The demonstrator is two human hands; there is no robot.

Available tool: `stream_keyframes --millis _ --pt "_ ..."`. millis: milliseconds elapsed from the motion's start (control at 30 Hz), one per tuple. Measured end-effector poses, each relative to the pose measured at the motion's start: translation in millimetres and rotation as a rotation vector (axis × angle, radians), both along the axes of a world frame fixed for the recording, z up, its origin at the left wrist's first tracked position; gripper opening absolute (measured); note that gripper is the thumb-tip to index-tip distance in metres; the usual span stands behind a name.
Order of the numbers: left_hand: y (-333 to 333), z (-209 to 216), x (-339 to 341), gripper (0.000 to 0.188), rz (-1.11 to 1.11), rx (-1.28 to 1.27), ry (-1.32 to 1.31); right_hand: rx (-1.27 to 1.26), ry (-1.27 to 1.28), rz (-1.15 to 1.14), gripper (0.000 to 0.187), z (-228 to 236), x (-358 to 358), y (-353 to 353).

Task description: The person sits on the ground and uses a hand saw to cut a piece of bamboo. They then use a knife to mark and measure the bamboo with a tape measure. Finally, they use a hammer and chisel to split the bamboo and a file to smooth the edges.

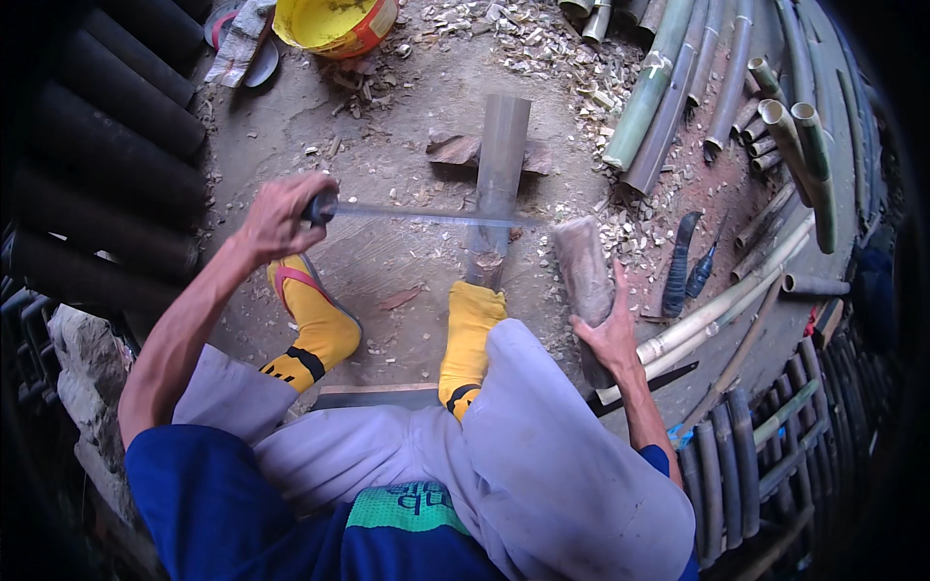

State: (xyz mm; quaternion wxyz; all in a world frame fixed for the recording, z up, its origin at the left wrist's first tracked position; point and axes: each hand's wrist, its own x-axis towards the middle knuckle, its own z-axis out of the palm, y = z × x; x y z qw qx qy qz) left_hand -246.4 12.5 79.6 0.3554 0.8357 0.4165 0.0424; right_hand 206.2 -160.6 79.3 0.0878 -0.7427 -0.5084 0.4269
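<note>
My left hand (283,221) is closed around the dark handle of a long-bladed knife (402,213). Its thin blade reaches rightward across a grey-brown bamboo tube (504,145). The tube's far part rests over a reddish-brown wood piece (453,149), and its near end meets my yellow-socked foot (473,324). To the right, my right hand (612,334) grips a worn wooden block (584,257), thumb and fingers along its side. The block's upper end is close to the blade tip; whether they touch I cannot tell.
A yellow bucket (334,24) stands at the far left among wood chips (504,44). Bamboo poles (649,92) lie at the far right. Two dark sheathed-looking tools (681,266) lie right of the block. Large dark tubes (107,145) line the left side.
</note>
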Motion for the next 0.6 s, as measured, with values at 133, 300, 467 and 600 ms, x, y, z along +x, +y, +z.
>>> stream_keyframes --millis 133,300,467,600 --pt "29 -12 5 0.029 0.019 -0.100 0.234 -0.133 -0.004 0.137 0.106 -2 1 -13" --pt "43 -17 14 0.026 0.041 -0.160 0.349 -0.057 0.049 0.107 0.102 1 -3 -17" --pt "46 -15 15 0.025 -0.012 -0.092 0.373 -0.115 0.049 0.117 0.101 3 -1 -17" --pt "43 -16 17 0.023 -0.006 -0.055 0.437 -0.014 0.140 0.109 0.102 23 -13 6"
